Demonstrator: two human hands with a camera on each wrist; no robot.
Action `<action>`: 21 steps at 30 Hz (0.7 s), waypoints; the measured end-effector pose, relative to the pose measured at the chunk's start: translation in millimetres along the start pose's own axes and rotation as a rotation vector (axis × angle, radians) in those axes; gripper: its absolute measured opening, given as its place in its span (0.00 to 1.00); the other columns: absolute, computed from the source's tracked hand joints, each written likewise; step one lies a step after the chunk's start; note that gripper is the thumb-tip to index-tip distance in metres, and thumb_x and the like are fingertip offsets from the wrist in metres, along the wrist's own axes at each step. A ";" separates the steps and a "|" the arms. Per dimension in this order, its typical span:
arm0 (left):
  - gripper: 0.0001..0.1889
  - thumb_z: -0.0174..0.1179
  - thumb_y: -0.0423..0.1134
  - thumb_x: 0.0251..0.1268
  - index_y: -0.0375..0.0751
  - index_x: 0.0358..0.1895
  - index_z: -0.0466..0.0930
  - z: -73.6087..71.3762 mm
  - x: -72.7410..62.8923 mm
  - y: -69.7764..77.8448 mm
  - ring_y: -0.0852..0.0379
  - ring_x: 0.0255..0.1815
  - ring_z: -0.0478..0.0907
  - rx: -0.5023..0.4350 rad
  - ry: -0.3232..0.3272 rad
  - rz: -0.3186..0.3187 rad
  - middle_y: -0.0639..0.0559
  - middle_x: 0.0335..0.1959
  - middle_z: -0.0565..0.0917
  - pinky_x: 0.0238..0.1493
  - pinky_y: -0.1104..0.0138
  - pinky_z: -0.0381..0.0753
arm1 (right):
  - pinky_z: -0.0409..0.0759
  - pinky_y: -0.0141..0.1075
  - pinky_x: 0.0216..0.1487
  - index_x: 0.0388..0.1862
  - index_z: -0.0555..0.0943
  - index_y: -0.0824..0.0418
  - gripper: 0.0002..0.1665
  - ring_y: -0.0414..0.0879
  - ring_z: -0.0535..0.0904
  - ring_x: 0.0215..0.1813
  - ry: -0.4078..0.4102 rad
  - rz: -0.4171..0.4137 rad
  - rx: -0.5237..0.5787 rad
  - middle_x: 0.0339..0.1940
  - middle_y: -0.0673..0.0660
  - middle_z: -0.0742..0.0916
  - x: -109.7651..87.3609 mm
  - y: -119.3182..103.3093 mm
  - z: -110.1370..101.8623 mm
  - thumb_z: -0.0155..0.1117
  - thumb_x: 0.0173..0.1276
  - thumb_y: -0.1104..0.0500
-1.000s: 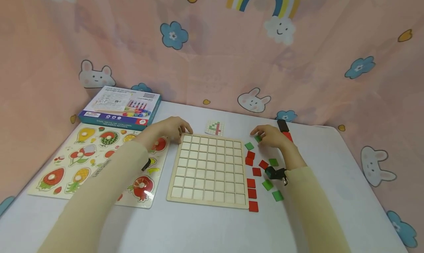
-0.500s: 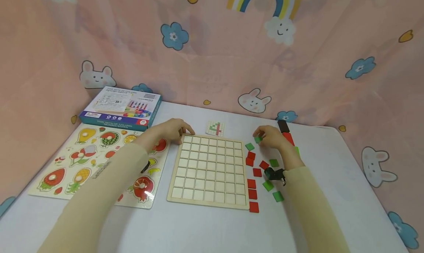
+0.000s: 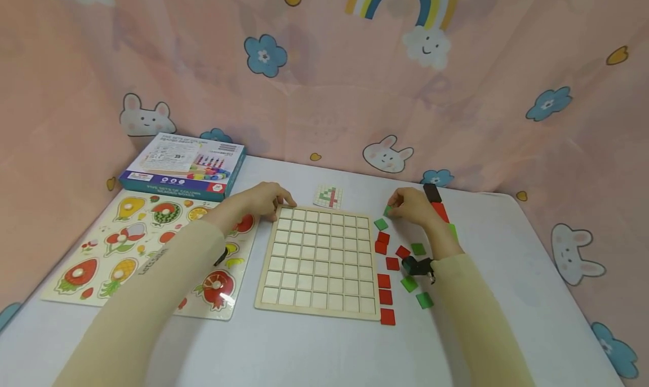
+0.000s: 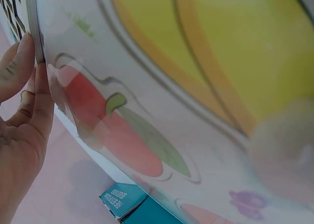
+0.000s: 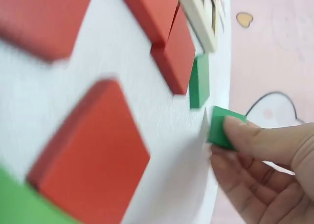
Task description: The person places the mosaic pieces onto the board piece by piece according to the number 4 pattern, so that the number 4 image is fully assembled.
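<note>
A square wooden grid board (image 3: 316, 312) lies flat on the white table. My left hand (image 3: 263, 200) holds its far left corner; in the left wrist view the thumb (image 4: 19, 69) and fingers meet at the board's edge. Beyond the board's right far corner, my right hand (image 3: 413, 207) pinches a green square tile (image 5: 217, 128) between thumb and fingers, close over the table. Another green tile (image 5: 199, 81) lies just beside it. Several red tiles (image 3: 386, 297) and green tiles (image 3: 425, 301) are scattered along the board's right side.
A small pattern card (image 3: 328, 197) lies behind the board. Left of it are a fruit picture board (image 3: 83, 271), partly under my left forearm, and a boxed toy set (image 3: 182, 164). A black piece (image 3: 432, 192) and a red piece (image 3: 440, 210) lie beyond my right hand. A patterned curtain hangs behind.
My right hand has closed its fingers on the green tile and lifted it, then turned it slightly. My left hand stays at the board's corner, and the board has not moved.
</note>
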State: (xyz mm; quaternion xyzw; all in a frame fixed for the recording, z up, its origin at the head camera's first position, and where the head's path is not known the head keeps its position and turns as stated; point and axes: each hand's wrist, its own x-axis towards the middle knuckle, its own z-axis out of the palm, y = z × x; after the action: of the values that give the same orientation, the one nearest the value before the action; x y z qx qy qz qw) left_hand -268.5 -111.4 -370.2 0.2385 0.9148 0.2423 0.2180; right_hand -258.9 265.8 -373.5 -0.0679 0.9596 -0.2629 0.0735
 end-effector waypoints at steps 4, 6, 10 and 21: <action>0.29 0.66 0.21 0.52 0.47 0.58 0.83 0.3 -0.3 -0.1 0.48 0.47 0.75 0.003 0.005 0.000 0.37 0.55 0.80 0.53 0.58 0.78 | 0.78 0.32 0.35 0.44 0.82 0.65 0.12 0.48 0.82 0.36 0.002 -0.026 0.115 0.39 0.62 0.84 0.3 -18.6 6.1 0.68 0.65 0.60; 0.28 0.66 0.21 0.52 0.47 0.58 0.83 0.2 -0.2 0.0 0.48 0.48 0.76 0.005 0.008 0.001 0.37 0.55 0.80 0.54 0.57 0.78 | 0.81 0.33 0.36 0.44 0.83 0.64 0.12 0.47 0.83 0.35 -0.022 -0.063 0.149 0.39 0.61 0.85 1.9 -30.5 12.0 0.68 0.65 0.60; 0.28 0.66 0.21 0.51 0.46 0.58 0.83 0.2 -0.7 0.1 0.47 0.49 0.76 -0.005 0.015 -0.005 0.37 0.54 0.80 0.55 0.56 0.78 | 0.79 0.33 0.36 0.41 0.84 0.62 0.09 0.47 0.82 0.36 -0.059 -0.150 0.126 0.37 0.59 0.86 7.1 -53.2 26.9 0.70 0.63 0.60; 0.28 0.65 0.21 0.53 0.47 0.59 0.82 2.6 -0.5 -0.9 0.46 0.51 0.75 -0.024 0.015 -0.017 0.37 0.56 0.78 0.55 0.58 0.78 | 0.76 0.33 0.41 0.38 0.85 0.60 0.04 0.46 0.79 0.38 -0.127 -0.187 0.094 0.35 0.56 0.87 7.9 -85.7 50.4 0.68 0.64 0.62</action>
State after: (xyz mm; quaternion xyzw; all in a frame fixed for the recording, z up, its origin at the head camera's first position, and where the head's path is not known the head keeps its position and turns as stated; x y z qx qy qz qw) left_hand -267.0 -111.5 -372.6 0.2260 0.9155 0.2531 0.2160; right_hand -249.9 166.5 -373.2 -0.1704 0.9291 -0.3085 0.1125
